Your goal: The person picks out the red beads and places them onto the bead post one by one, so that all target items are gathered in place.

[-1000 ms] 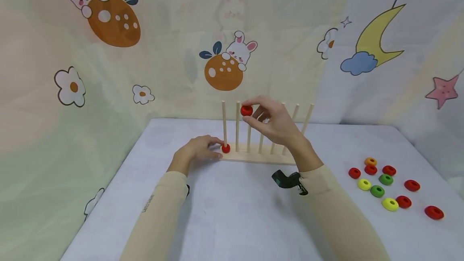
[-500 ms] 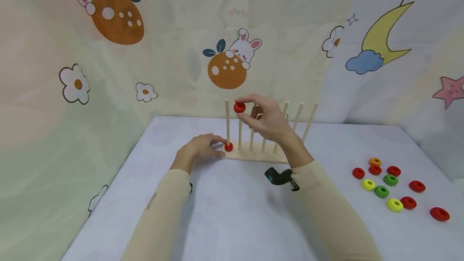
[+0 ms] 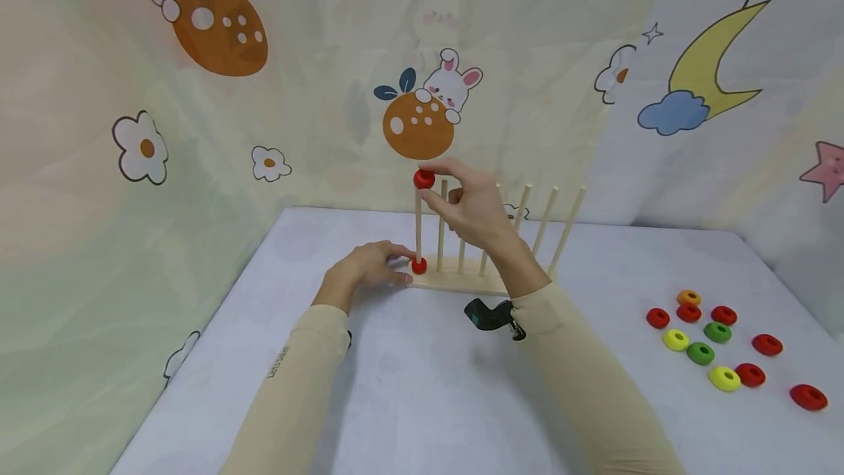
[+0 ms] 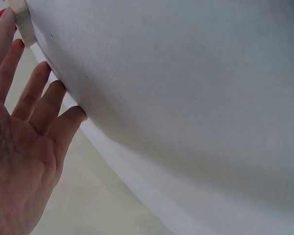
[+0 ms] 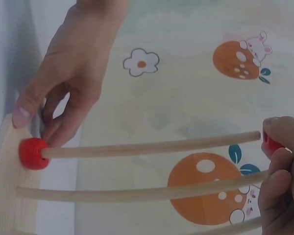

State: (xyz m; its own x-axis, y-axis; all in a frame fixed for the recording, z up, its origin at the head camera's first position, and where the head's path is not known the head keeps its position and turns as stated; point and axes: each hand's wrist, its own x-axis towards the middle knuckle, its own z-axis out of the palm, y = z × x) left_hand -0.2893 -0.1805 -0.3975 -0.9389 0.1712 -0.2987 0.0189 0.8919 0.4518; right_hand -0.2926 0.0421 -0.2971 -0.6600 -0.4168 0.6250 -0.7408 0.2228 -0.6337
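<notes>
My right hand pinches a red bead between thumb and index finger, right at the top of the leftmost peg of a wooden peg rack. In the right wrist view the bead's hole faces the peg tip; whether they touch I cannot tell. A second red bead sits at the bottom of that same peg. My left hand holds the rack's left end, with the thumb on the near edge and a finger on the far side. Its other fingers are loosely extended in the left wrist view.
Loose red, yellow, green and orange beads, such as a yellow one, lie on the right of the white-covered table. More bare pegs rise from the rack to the right. A patterned cloth hangs behind the table.
My right hand has carried the red bead leftward along the peg tops and slightly up, to the leftmost peg. My left hand stays at the rack's end. The head view has shifted slightly.
</notes>
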